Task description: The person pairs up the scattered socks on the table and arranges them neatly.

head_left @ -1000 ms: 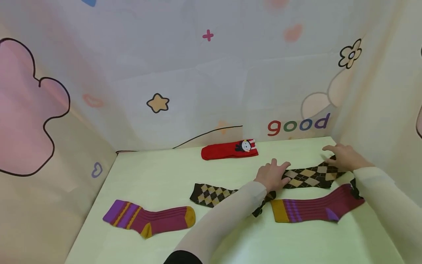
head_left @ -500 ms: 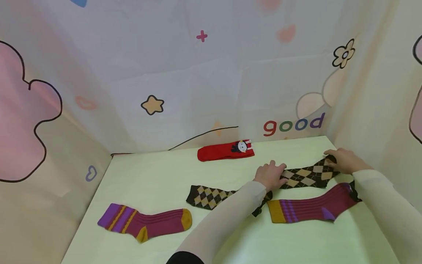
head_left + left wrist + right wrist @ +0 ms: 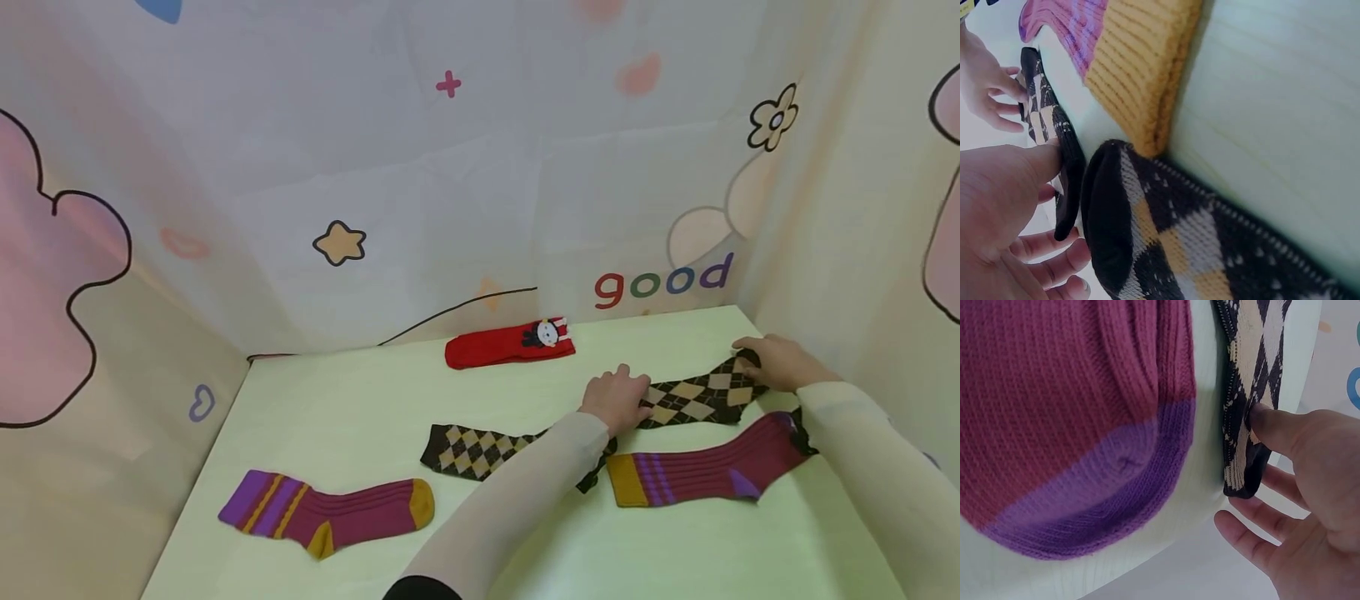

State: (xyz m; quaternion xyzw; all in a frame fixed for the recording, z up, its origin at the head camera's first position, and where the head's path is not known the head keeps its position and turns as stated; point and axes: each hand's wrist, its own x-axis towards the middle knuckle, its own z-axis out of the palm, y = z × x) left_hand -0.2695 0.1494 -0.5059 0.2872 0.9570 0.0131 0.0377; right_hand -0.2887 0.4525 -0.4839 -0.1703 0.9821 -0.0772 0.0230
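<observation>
An argyle sock [image 3: 693, 400] in black, tan and grey lies stretched across the right of the table. My left hand [image 3: 617, 400] pinches one end of it, the thumb over the dark edge [image 3: 1071, 187] in the left wrist view. At the other end my right hand [image 3: 791, 364] grips the dark tip; in the right wrist view its thumb presses the knit [image 3: 1244, 381] with fingers beneath. A second argyle sock [image 3: 480, 450] lies flat, partly hidden under my left forearm. Just below the held sock is a maroon sock [image 3: 705, 471] with a mustard cuff.
Another maroon sock [image 3: 367, 510], with purple and mustard stripes, lies at the left front. A red sock [image 3: 487, 346] with a cartoon face rests near the back edge. A printed cloth backdrop [image 3: 420, 183] stands behind the pale green table [image 3: 337, 408].
My right hand has lowered onto the argyle sock's tip, its fingers closing on it. The left hand stays at the other end. The head view has shifted slightly.
</observation>
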